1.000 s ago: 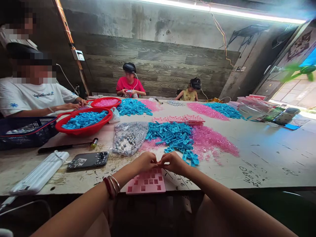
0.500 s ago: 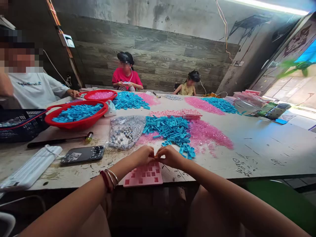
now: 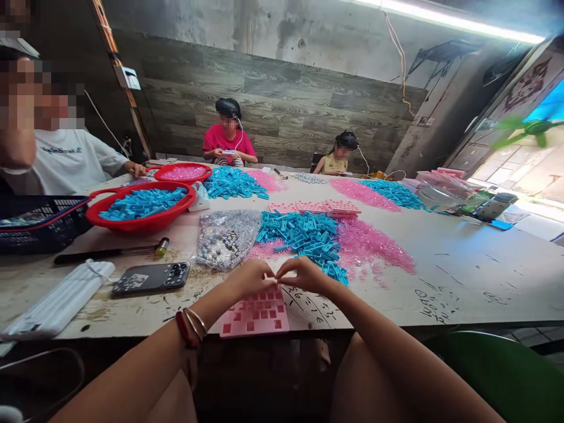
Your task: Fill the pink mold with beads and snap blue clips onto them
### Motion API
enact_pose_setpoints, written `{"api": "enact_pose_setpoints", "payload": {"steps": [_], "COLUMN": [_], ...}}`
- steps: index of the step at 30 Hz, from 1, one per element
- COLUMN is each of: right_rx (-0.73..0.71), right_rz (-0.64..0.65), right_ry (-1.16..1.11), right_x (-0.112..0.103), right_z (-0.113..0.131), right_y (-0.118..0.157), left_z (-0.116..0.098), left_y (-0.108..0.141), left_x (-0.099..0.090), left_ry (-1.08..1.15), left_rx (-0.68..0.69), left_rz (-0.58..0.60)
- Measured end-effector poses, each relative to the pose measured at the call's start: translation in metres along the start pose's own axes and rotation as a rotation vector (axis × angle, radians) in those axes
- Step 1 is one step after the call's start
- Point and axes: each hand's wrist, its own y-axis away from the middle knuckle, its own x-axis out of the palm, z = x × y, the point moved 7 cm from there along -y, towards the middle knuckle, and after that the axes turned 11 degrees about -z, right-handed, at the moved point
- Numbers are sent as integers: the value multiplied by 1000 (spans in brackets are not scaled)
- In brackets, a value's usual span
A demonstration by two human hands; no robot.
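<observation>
My left hand (image 3: 252, 278) and my right hand (image 3: 305, 274) meet fingertip to fingertip above the table's near side. Both are pinched, and whatever small thing lies between the tips is too small to make out. Just under the left hand is a pink plastic tray (image 3: 254, 320) with square recesses, flat at the table's front edge. Beyond the hands spreads a heap of small blue plastic pieces (image 3: 302, 232), partly covered by my right hand. A pile of tiny clear-pink pieces (image 3: 374, 247) lies to its right. Left of the heap sits a clear bag of small metallic-looking parts (image 3: 227, 238).
On the left are a phone (image 3: 151, 278), a white power-strip-like block (image 3: 61, 302), a hammer (image 3: 114, 252), a red basin (image 3: 141, 208) of blue pieces and a dark basket (image 3: 44, 223). More pink trays (image 3: 341, 207) are stacked behind the heap. Three people sit around the table.
My hands stay together, with the right fingers now more arched and the right hand slightly higher. The camera view has shifted a little. At the left, a person's raised arm has moved nearer the head.
</observation>
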Motion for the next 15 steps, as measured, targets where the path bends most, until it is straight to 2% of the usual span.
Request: {"api": "enact_pose_setpoints", "payload": {"steps": [2, 4, 6, 8, 11, 15], "right_rx": [0, -31, -101, -145, -122, -80], "right_rz": [-128, -168, -88, -18, -9, 20], "right_ry": [74, 204, 295, 336, 374, 368], "right_x": [-9, -8, 4, 14, 17, 12], "right_z": [-13, -23, -28, -29, -29, -27], "right_y": [-5, -9, -12, -12, -11, -8], "left_z": [20, 51, 86, 108, 117, 109], "left_y": [0, 3, 8, 10, 11, 8], "left_x": [-25, -50, -58, -57, -45, -41], "left_ry": [-63, -204, -326, -328, -281, -273], "left_rx": [-67, -176, -322, -336, -293, -288], "left_rz": [-154, -297, -244, -170, -64, -94]}}
